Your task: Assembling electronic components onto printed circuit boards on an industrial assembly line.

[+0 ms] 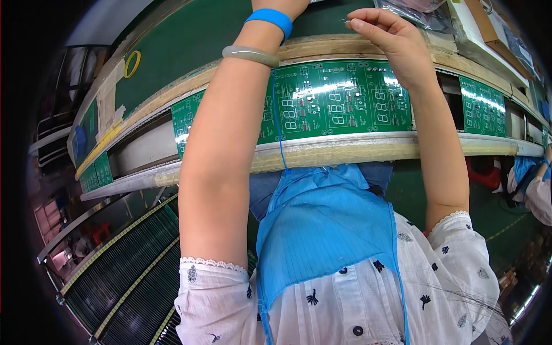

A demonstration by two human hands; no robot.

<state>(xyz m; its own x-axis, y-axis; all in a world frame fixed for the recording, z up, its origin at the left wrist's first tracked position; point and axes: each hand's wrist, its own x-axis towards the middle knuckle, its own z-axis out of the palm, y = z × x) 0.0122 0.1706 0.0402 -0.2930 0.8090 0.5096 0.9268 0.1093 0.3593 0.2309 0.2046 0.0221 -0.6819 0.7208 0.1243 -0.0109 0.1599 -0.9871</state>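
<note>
My left hand (282, 6) reaches past the far side of the rail and is cut off by the top edge, so its fingers are hidden. Its wrist wears a blue band (270, 22) with a cord and a pale bangle (250, 56). Thumb and forefinger of my right hand (394, 40) are pinched on a small part with thin wire leads (346, 20), too tiny to name closely. Beneath both forearms lies a green circuit board panel (339, 98) printed with digit-display outlines and carrying several small components.
Further circuit boards sit on the rail to the right (483, 106) and left (96, 172). A yellow tape ring (132, 64) lies on the green bench. Clear plastic bags (417, 14) and a carton (500, 34) stand far right. A slotted black rack (126, 264) is lower left; another person (537, 190) sits at right.
</note>
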